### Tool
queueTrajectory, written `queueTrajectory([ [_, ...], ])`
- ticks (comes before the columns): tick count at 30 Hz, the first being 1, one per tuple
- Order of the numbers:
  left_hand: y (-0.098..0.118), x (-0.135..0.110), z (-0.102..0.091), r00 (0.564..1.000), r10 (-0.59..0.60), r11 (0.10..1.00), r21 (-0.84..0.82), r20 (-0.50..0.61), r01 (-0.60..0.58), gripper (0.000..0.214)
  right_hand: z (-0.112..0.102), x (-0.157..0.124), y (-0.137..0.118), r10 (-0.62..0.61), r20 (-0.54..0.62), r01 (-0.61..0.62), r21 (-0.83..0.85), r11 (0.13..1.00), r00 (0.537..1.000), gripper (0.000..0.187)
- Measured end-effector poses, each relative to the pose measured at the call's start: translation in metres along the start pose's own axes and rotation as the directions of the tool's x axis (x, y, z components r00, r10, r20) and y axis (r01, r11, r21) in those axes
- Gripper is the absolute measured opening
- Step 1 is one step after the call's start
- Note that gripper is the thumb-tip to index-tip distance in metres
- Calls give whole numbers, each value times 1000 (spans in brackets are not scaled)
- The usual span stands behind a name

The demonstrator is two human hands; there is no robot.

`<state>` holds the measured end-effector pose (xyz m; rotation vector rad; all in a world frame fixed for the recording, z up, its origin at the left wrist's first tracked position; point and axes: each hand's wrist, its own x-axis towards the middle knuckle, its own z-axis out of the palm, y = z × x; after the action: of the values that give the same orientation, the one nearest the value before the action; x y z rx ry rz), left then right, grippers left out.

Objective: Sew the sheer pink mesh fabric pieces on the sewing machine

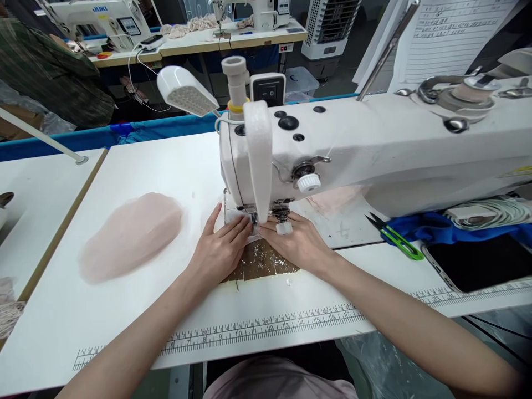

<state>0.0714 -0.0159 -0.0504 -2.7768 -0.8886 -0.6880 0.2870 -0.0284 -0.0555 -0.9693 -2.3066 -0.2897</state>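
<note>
My left hand (222, 246) lies flat with its fingers stretched out, thumb spread, just left of the needle area of a white sewing machine (357, 127). From the right, my right hand (297, 241) reaches flat under the machine head, fingers extended toward the presser foot (254, 219). The machine's parts cover some of its fingers. A small pale edge shows between my fingertips; what it is, I cannot make out. Brown tape (264, 260) covers the bed below my hands. To the left lies an oval piece of sheer pink fabric (133, 235).
More pink fabric (336, 199) lies behind my right hand. Green thread snips (397, 238), a blue cloth (436, 227) and a phone (477, 263) lie at the right. A printed ruler (266, 330) runs along the front edge. A person in a plaid sleeve (54, 77) is at the back left.
</note>
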Motion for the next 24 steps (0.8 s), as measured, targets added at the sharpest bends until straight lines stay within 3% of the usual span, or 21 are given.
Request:
queueTrajectory([
  [7, 0, 1, 1, 1000, -3, 1000, 14, -2, 3, 36, 1, 0, 0, 52, 14, -52, 19, 998, 999, 22],
  [16, 0, 2, -3, 999, -25, 999, 39, 37, 24, 35, 0, 0, 0, 5, 43, -4, -20, 1000, 999, 22],
  [21, 9, 0, -16, 994, -84, 989, 127, 69, 74, 61, -1, 0, 2, 9, 49, -6, -52, 999, 999, 30],
  [24, 13, -1, -25, 999, -41, 987, 154, -34, 46, 35, -3, 0, 1, 17, -30, -19, -73, 997, 999, 34],
])
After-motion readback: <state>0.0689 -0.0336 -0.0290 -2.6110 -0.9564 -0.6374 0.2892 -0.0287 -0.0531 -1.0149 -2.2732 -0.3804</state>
